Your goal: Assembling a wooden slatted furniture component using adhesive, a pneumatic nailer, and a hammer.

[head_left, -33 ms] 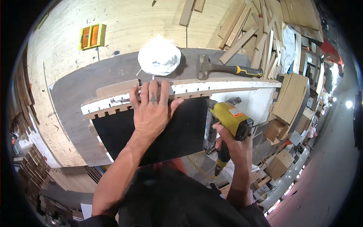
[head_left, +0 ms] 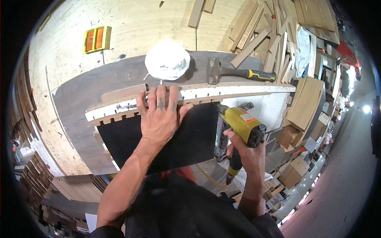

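Black panel [head_left: 194, 135] lies at the near side of the bench [head_left: 135, 23], its far edge running along the white rail [head_left: 206, 92]. Left hand [head_left: 158, 115] is palm down, fingers slightly apart across the rail, thumb out to the right; presumably laid so to steady rail and panel together. Right hand [head_left: 249, 154] is wrapped around the grip of the yellow nailer [head_left: 243, 123], just by the panel's right end; likely a firm one-handed hold, since the left is busy. Whether the nailer touches the rail: cannot tell. Hammer [head_left: 238, 73] and white bag [head_left: 166, 60] rest beyond the rail, probably parked within reach. Panel appearance: even black, flat, straight-edged. Rail: dark marks at intervals, notched brown strip [head_left: 131, 114] along its near side.
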`<action>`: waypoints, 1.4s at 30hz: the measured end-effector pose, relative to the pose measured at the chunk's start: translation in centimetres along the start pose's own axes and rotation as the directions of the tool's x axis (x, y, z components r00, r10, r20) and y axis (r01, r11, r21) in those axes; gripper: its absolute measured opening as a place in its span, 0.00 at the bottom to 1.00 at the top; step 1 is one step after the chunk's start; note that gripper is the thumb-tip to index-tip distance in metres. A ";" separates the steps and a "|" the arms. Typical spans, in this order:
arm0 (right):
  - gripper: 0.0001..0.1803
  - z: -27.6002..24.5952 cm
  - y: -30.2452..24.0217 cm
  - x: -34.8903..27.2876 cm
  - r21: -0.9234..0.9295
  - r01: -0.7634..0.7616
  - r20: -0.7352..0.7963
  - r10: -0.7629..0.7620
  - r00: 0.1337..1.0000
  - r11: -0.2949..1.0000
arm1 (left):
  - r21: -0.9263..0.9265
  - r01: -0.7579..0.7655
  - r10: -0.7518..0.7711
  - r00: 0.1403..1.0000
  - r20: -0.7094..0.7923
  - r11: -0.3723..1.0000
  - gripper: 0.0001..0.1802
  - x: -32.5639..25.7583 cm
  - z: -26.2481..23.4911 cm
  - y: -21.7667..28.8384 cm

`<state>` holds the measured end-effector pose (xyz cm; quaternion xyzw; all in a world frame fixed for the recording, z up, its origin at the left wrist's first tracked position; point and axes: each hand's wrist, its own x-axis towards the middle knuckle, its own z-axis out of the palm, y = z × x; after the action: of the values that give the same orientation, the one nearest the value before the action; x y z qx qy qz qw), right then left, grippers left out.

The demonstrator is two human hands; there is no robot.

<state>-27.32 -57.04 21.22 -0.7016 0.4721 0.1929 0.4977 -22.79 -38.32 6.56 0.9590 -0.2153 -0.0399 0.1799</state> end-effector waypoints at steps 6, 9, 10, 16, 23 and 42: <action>0.33 -0.2 0.2 0.9 -0.002 0.040 0.046 -0.040 0.998 0.999 | 0.012 0.006 -0.006 1.000 0.008 1.000 0.31 0.1 0.2 -0.4; 0.33 -0.3 0.2 1.0 0.039 0.040 0.047 -0.042 0.998 0.998 | 0.023 0.018 -0.018 1.000 0.016 1.000 0.28 0.1 0.1 -0.3; 0.33 -0.4 0.1 1.1 0.047 0.040 0.055 -0.042 0.998 0.998 | 0.022 0.014 -0.014 1.000 0.021 1.000 0.28 0.1 0.1 -0.3; 0.32 -0.1 -0.3 1.0 -0.005 0.029 0.052 -0.029 0.998 1.000 | -0.023 0.024 -0.024 1.000 -0.003 0.999 0.21 0.0 0.3 -0.4; 0.36 0.2 -0.4 0.0 0.035 0.053 0.168 -0.059 0.984 0.998 | 0.021 0.027 -0.026 0.998 -0.055 0.999 0.21 0.3 0.5 -0.5; 0.38 3.2 0.1 -0.3 0.007 0.020 0.199 -0.021 0.980 1.000 | 0.021 0.036 -0.035 0.996 -0.077 0.999 0.23 0.4 0.7 -0.6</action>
<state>-26.95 -54.11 20.00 -0.6825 0.4132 0.2555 0.5461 -22.27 -38.20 5.70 0.9654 -0.1918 -0.0041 0.1766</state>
